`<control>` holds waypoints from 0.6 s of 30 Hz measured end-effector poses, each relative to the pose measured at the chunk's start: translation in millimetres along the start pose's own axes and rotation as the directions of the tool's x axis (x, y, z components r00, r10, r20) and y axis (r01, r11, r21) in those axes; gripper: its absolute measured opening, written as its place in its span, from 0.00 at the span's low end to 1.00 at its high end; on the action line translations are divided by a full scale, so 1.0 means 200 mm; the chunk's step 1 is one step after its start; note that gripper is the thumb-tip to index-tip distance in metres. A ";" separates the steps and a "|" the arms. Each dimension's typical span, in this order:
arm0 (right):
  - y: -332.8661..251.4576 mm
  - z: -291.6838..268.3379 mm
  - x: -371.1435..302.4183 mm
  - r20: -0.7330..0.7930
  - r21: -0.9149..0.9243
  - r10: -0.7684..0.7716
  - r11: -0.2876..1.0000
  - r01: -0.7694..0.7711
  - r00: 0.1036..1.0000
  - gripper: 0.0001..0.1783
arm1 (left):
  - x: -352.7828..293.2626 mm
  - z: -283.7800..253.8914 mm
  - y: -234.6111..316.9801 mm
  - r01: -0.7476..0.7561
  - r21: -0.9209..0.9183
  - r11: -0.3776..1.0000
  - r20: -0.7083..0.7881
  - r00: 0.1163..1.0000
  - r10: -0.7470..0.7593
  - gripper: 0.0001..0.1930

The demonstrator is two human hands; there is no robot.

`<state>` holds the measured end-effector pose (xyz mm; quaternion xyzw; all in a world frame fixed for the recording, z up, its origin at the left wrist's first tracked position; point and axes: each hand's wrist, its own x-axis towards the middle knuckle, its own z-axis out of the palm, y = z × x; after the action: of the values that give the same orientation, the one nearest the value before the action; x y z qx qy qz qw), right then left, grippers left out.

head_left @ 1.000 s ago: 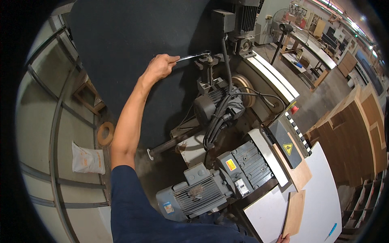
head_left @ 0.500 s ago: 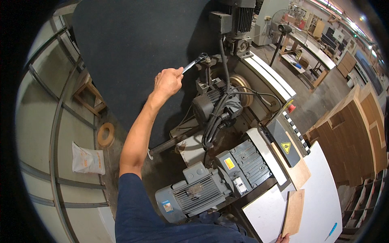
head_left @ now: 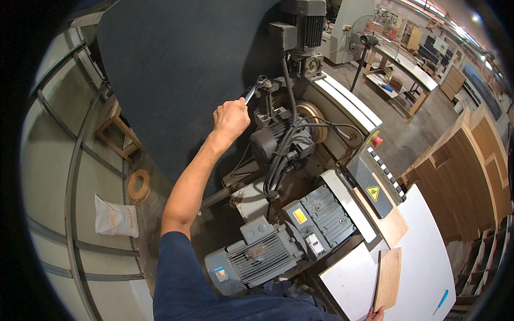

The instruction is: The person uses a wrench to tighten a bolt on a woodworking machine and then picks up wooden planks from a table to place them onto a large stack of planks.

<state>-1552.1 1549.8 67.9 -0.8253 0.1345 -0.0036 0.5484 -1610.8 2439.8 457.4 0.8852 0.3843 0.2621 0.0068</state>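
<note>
My left hand is closed round the handle of a shiny metal ring-end wrench. The wrench's ring sits right by the top of an upright threaded bolt, which stands above a small dark motor with black cables. Whether the ring touches the bolt, I cannot tell. At the lower edge my right hand, only partly in view, grips the near end of a thin wooden strip over a white tabletop.
A large grey finned motor lies just in front of me, with another motor upright at the back. A big dark panel stands left of the machine. Stacked wood panels are at the right; a blue cutter lies on the tabletop.
My left hand has swung right and slightly nearer, turning the wrench steeper while its ring stays by the bolt. The whole view has shifted a little. My right hand keeps its grip.
</note>
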 end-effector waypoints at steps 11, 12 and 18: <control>0.09 -0.14 -0.06 0.003 0.325 0.080 0.942 -0.077 0.997 0.20 | -0.83 0.31 -0.40 0.217 -0.600 0.770 -0.012 0.960 -0.280 0.15; -0.05 -0.12 -0.04 0.052 0.592 0.475 0.694 -0.410 0.879 0.20 | -1.01 0.40 -0.49 0.204 -0.616 0.761 -0.003 0.965 -0.261 0.16; -0.19 -0.12 -0.10 0.036 0.562 0.477 0.717 -0.412 0.878 0.19 | -1.52 0.75 -0.75 0.410 -0.271 0.871 0.576 0.794 -0.195 0.14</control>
<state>-1566.7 1546.5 113.9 -0.5722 0.3522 0.0435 0.7394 -1814.9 2365.7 156.5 0.8289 0.4477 0.0722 0.3277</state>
